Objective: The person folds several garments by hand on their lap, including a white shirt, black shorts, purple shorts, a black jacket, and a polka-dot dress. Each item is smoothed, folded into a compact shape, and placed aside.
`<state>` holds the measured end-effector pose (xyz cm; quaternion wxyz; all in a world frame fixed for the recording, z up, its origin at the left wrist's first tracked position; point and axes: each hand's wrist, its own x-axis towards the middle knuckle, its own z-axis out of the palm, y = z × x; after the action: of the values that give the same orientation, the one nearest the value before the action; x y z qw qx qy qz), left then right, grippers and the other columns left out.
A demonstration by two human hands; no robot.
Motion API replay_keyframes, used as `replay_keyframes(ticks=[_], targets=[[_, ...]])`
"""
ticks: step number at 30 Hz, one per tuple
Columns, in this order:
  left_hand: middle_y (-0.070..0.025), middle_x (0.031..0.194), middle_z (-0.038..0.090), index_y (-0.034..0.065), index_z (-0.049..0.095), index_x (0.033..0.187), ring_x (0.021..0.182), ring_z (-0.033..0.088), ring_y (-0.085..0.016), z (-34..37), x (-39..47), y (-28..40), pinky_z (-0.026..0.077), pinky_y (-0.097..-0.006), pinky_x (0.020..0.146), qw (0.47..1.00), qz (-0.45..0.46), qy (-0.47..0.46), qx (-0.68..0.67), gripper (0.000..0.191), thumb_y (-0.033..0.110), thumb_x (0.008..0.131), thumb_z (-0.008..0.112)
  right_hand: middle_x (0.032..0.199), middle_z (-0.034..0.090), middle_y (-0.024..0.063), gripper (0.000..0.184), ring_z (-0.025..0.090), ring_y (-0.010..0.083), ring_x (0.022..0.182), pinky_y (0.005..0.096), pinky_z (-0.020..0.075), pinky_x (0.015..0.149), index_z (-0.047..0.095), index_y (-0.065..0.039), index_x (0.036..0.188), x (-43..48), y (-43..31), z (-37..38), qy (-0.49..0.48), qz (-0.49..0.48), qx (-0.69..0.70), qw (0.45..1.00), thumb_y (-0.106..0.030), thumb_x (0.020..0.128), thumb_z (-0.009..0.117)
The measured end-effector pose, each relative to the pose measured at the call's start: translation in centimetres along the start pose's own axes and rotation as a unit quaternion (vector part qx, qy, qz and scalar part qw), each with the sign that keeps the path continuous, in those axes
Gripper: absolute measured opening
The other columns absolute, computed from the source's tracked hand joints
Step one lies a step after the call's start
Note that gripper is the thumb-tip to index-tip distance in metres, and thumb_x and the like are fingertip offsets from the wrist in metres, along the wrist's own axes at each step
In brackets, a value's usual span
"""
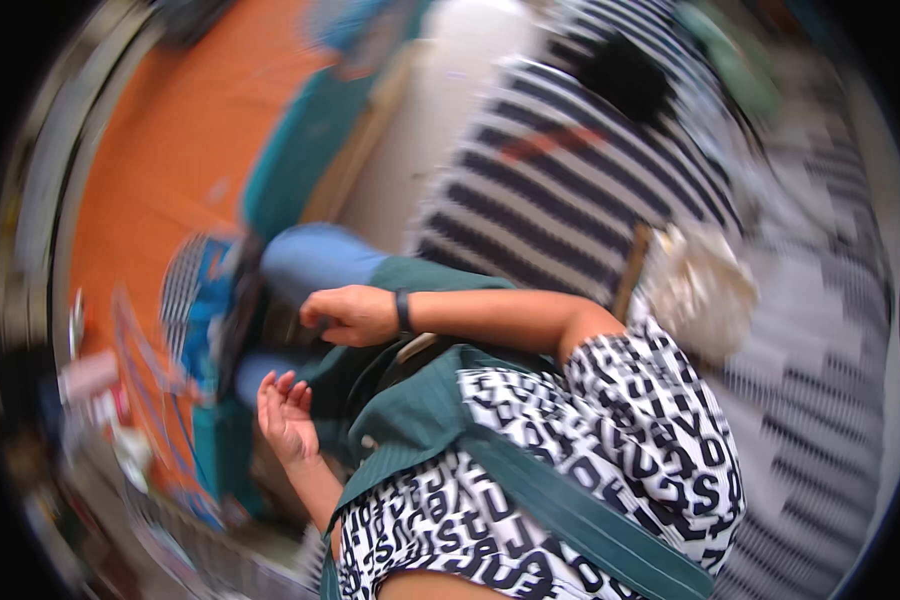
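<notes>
My right hand (352,315), with a dark band on its wrist, hovers over my lap with its fingers curled inward. Motion blur hides whether a small thing sits between thumb and fingers. Lower in the view is my left hand (289,416), its palm turned up, its fingers loosely spread and nothing in it. A dark green apron (412,420) covers my front and lap, over a black-and-white shirt printed with letters. Both hands are near my knees, which show light blue cloth (319,255).
An orange surface (165,172) spreads at the left, beside a teal panel (300,150). Striped dark-and-white fabric (525,180) bears a black item (626,79). A pale crumpled bag (701,292) is near my right elbow. Blue and teal items (210,315) stand beyond my knees.
</notes>
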<state>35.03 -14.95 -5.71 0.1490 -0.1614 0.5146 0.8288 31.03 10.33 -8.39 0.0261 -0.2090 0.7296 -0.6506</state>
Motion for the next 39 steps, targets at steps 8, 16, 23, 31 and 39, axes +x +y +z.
replay_keyframes(ticks=[8,16,23,31,39], targets=[[-0.0097,0.100,0.065,0.0061,0.055,0.119,0.079,0.064,-0.015,-16.2,-18.2,-2.0,0.053,-0.0278,0.071,0.886,0.177,0.421,-0.076,0.024,0.016,0.097,0.052,0.088,0.064,0.0076,0.022,0.061,0.0152,0.072,0.0281,0.0507,0.067,0.062,-0.006,0.103,4.9,-3.3,13.3,-0.302,0.049,-0.078,0.949,-0.006,0.081,0.065],[-0.0054,0.098,0.060,0.0020,0.058,0.109,0.085,0.059,-0.014,-19.0,-40.1,-13.8,0.048,-0.0261,0.077,0.460,0.253,0.833,0.175,0.024,0.013,0.089,0.064,0.092,0.066,0.0048,0.021,0.057,0.0074,0.073,0.0224,0.0469,0.067,0.058,0.000,0.106,2.8,-1.3,19.9,-0.464,0.094,0.004,0.881,-0.001,0.085,0.061],[-0.0133,0.102,0.058,0.0026,0.060,0.105,0.092,0.058,-0.026,-18.8,-45.2,-19.3,0.048,-0.0351,0.082,0.337,0.025,0.900,0.274,0.031,0.018,0.080,0.070,0.095,0.066,0.0050,0.022,0.055,0.0064,0.071,0.0215,0.0460,0.065,0.058,0.000,0.106,3.5,-1.1,20.6,-0.535,0.077,0.009,0.841,0.001,0.085,0.061],[-0.0157,0.128,0.050,0.0125,0.056,0.118,0.115,0.050,-0.038,-26.0,-41.6,-16.0,0.040,-0.0484,0.095,0.331,-0.052,0.823,0.458,0.053,0.020,0.070,0.075,0.099,0.064,0.0070,0.022,0.058,0.0101,0.079,0.0228,0.0477,0.072,0.056,0.001,0.109,4.0,-1.2,18.1,-0.510,0.121,-0.003,0.852,0.003,0.087,0.058],[-0.0079,0.112,0.064,0.0152,0.066,0.104,0.100,0.061,-0.031,-30.2,-43.6,-15.7,0.043,-0.0500,0.089,0.376,-0.107,0.818,0.422,0.024,0.016,0.081,0.060,0.100,0.063,0.0067,0.023,0.058,0.0097,0.078,0.0222,0.0475,0.072,0.054,0.000,0.111,3.4,-0.8,17.1,-0.514,0.115,-0.008,0.850,0.003,0.089,0.056]])
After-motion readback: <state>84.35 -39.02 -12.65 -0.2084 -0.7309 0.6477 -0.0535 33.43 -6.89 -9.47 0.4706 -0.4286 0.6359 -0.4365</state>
